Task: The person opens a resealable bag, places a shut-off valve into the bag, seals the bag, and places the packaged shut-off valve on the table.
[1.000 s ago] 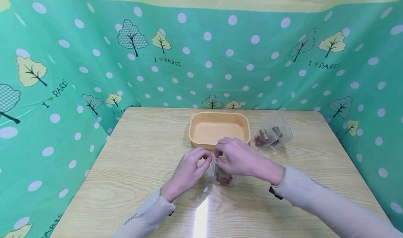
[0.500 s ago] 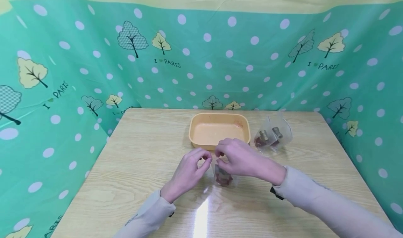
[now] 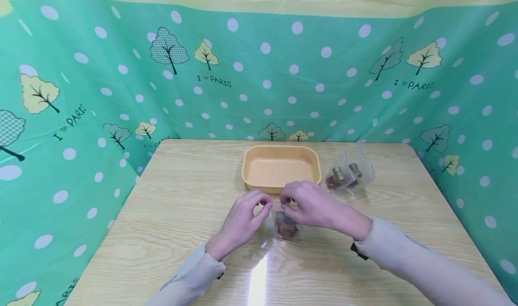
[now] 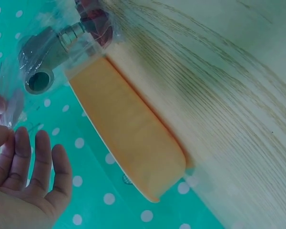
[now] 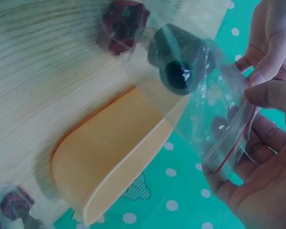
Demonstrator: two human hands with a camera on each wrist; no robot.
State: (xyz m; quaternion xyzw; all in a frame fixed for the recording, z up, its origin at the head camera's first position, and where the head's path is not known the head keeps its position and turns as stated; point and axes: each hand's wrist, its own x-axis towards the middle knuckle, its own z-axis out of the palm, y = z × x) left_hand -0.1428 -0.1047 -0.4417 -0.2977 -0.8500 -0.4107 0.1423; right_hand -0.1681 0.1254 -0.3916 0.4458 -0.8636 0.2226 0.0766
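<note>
A clear zip bag [image 5: 207, 121] with a red seal line [image 5: 238, 140] hangs between my hands. Inside it is a valve with a grey metal body [image 5: 174, 50] and a dark red handle [image 5: 124, 26], which shows below the hands in the head view. My left hand [image 3: 243, 220] pinches one end of the bag's top edge between thumb and index finger, the other fingers loosely bent in the left wrist view. My right hand [image 3: 313, 207] pinches the seal line a short way to the right, thumb in front and fingers behind the plastic.
Just behind the hands stands a shallow orange-yellow tray [image 3: 245, 175] with reddish specks at its right end. To its right, bagged fittings [image 3: 351, 173] with red parts lie on the wooden table [image 3: 182, 184]. A green dotted curtain [image 3: 259, 72] encloses the back and sides.
My right hand has shifted slightly right along the bag's top edge and its fingers have closed from a parted pose to a pinch. The left hand has stayed in place.
</note>
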